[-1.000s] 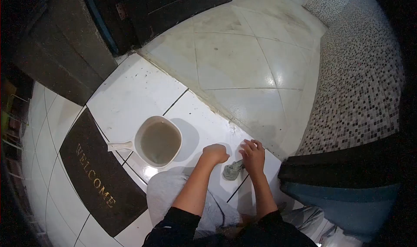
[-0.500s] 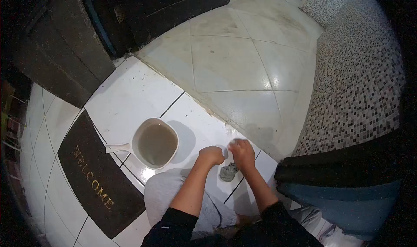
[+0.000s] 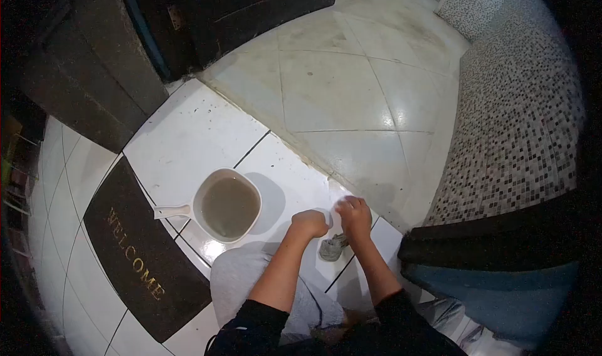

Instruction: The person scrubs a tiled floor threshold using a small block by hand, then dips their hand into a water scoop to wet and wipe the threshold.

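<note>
My left hand (image 3: pixel 310 223) is a closed fist, low over the white tiles; what it grips, if anything, is hidden. Close by on its right, my right hand (image 3: pixel 354 217) has its fingers curled inward and slightly blurred, and I cannot make out what is in them. A faint pale smear shows between the two hands. Just below them, a crumpled grey cloth (image 3: pixel 330 249) lies on the tile, partly beside my right wrist. To the left stands a white square dipper (image 3: pixel 196 196) with a handle, holding murky grey-brown water (image 3: pixel 229 205).
A dark doormat (image 3: pixel 141 249) lettered WELCOME lies at left. Dark doors (image 3: pixel 94 74) stand at upper left. Past a raised tile edge (image 3: pixel 301 155) spreads a stained tile floor (image 3: pixel 351 93). A mosaic wall (image 3: pixel 508 130) rises at right, above a blue object (image 3: pixel 495 296).
The view has shifted slightly. Both hands stay close together over the same spot, with the right fingers changing pose a little. The dipper and grey cloth lie where they were.
</note>
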The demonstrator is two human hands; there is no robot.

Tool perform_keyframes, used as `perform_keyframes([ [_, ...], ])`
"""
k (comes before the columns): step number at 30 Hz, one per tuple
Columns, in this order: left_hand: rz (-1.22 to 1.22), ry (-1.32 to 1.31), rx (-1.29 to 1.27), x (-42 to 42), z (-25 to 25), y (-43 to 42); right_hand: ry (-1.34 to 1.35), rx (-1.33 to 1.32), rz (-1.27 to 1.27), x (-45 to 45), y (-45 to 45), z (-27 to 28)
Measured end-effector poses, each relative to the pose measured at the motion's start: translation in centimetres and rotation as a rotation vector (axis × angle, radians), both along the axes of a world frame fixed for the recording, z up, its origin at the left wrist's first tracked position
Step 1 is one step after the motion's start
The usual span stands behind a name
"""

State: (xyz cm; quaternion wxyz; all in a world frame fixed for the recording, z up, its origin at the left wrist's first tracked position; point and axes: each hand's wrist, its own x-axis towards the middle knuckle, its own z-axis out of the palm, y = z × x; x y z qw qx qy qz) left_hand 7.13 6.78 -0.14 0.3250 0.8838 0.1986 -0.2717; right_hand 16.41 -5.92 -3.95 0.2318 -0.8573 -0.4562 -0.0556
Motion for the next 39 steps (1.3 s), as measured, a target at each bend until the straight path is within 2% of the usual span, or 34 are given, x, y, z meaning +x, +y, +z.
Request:
perform_keyframes([
  [3, -0.016, -0.001, -0.013, 0.1, 0.1, -0.1, -0.030, -0.024, -0.014, -0.3, -0.1, 0.3],
  [7, 0.008, 0.045, -0.025, 0.3, 0.2, -0.2, -0.112, 0.018, -0.036, 2.9, 4.2, -0.2],
  [9, 0.000, 0.044, 0.004, 0.0, 0.3, -0.1, -0.052, 0.015, -0.027, 3.4, 4.5, 0.1],
  [12, -0.078, 0.115, -0.008, 0.3, 0.8, 0.1, -0.010, 0.020, -0.012, 2.9, 1.9, 0.2],
  [16, -0.065, 0.147, -0.027, 0.8, 1.7, -0.1, 0.032, 0.006, -0.045, 1.8, -1.7, -0.3],
  [19, -0.069, 0.130, -0.019, 0.9, 1.1, -0.4, -0.074, 0.022, 0.014, 3.1, 0.7, -1.3],
  [21, -0.007, 0.016, -0.016, 0.3, 0.7, -0.4, -0.043, -0.020, -0.017, 3.3, 3.3, -0.3],
  [23, -0.009, 0.019, -0.001, 0.0, 0.6, -0.2, 0.048, -0.062, -0.045, 3.5, 4.8, 0.0],
  [27, -0.064, 0.069, -0.004, 0.1, 0.3, 0.0, -0.021, 0.041, -0.023, 3.6, 0.1, -1.3],
  [30, -0.050, 0.066, -0.020, 0.6, 0.5, -0.2, 0.051, -0.016, -0.052, 3.4, -3.9, -0.4],
  [33, -0.063, 0.171, -0.042, 1.1, 1.4, -0.3, 0.008, 0.024, -0.003, 4.0, -3.0, -1.3],
  [35, -0.051, 0.114, -0.030, 0.9, 0.6, -0.5, -0.020, 0.108, 0.025, 4.2, 0.3, -2.0],
  [39, 0.013, 0.081, -0.016, 0.5, 0.7, -0.3, 0.016, 0.072, 0.030, 4.0, 6.4, -0.6],
])
